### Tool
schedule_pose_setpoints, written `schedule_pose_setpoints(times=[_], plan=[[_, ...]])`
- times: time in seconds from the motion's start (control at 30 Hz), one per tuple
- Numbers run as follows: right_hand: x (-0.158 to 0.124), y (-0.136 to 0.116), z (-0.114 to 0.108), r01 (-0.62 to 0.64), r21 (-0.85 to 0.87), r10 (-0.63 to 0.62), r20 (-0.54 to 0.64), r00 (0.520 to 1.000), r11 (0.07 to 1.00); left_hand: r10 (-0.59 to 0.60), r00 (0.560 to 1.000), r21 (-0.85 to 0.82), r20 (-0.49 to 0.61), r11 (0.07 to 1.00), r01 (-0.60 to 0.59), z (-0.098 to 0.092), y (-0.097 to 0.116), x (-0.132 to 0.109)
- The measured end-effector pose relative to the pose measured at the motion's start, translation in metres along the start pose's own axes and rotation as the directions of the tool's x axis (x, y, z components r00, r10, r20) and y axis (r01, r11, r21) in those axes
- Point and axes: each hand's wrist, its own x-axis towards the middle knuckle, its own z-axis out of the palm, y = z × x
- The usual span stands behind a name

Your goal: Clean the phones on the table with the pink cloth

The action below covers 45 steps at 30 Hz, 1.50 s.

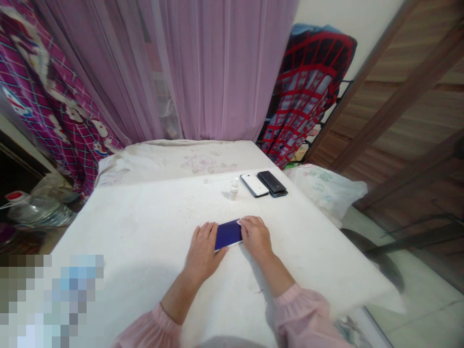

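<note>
A flat dark blue phone (228,234) lies on the white-covered table in front of me. My left hand (203,249) grips its left end, fingers along the far edge and thumb at the near edge. At the right end, my right hand (257,237) is closed, with its fingertips down on the phone's surface. A bit of pale cloth or wipe (239,222) shows at those fingertips; most of it is hidden. Beyond the hands stands a small clear bottle (234,189) with a white label.
A white phone (254,185) and a stack of black phones (271,183) lie at the table's right edge. A white plastic bag (326,188) hangs beside it. Purple curtains (221,72) close off the back. To the left sits a large water bottle (38,208).
</note>
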Motion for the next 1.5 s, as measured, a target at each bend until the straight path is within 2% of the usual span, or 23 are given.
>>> schedule_pose_setpoints(times=[0.13, 0.4, 0.6, 0.73, 0.87, 1.0, 1.13, 1.2, 1.43, 1.5], plan=[[0.008, 0.001, 0.003, -0.005, -0.017, 0.005, 0.01, 1.0, 1.0, -0.004, 1.0, -0.004, 0.01, 1.0, 0.004, -0.001, 0.0, 0.0], [-0.021, 0.001, -0.011, 0.018, 0.05, -0.018, 0.0, 1.0, 0.999, -0.005, 1.0, -0.02, -0.014, 1.0, 0.004, 0.001, 0.0, 0.0], [-0.002, 0.005, 0.001, 0.005, -0.027, -0.005, -0.002, 1.0, 1.0, -0.024, 0.999, -0.026, 0.026, 0.999, 0.024, -0.003, 0.003, 0.001], [0.006, 0.008, 0.007, -0.003, -0.04, 0.002, -0.018, 1.0, 0.999, -0.03, 1.0, -0.029, -0.011, 0.999, 0.029, 0.0, 0.0, 0.0], [0.005, 0.008, 0.005, -0.016, -0.057, 0.014, -0.03, 0.999, 0.998, -0.105, 0.993, -0.002, -0.051, 0.994, 0.105, 0.003, -0.006, -0.002], [0.007, -0.007, 0.005, 0.005, -0.091, -0.004, 0.017, 1.0, 0.996, -0.122, 0.992, 0.008, -0.037, 0.992, 0.122, 0.0, -0.007, -0.001], [0.01, -0.031, 0.01, 0.086, -0.056, -0.081, 0.085, 0.993, 0.995, -0.118, 0.992, 0.005, -0.034, 0.993, 0.118, -0.002, -0.006, 0.0], [0.01, -0.036, 0.01, 0.107, -0.041, -0.102, 0.096, 0.99, 0.993, -0.119, 0.992, 0.007, -0.03, 0.993, 0.119, -0.003, -0.005, 0.0], [0.01, -0.001, 0.0, -0.025, -0.101, 0.028, 0.022, 0.999, 0.995, -0.129, 0.992, 0.017, 0.016, 0.992, 0.128, -0.004, -0.004, 0.0], [0.01, -0.001, 0.0, -0.033, -0.112, 0.036, 0.024, 0.999, 0.993, -0.129, 0.991, 0.015, 0.022, 0.992, 0.129, -0.004, -0.005, 0.0]])
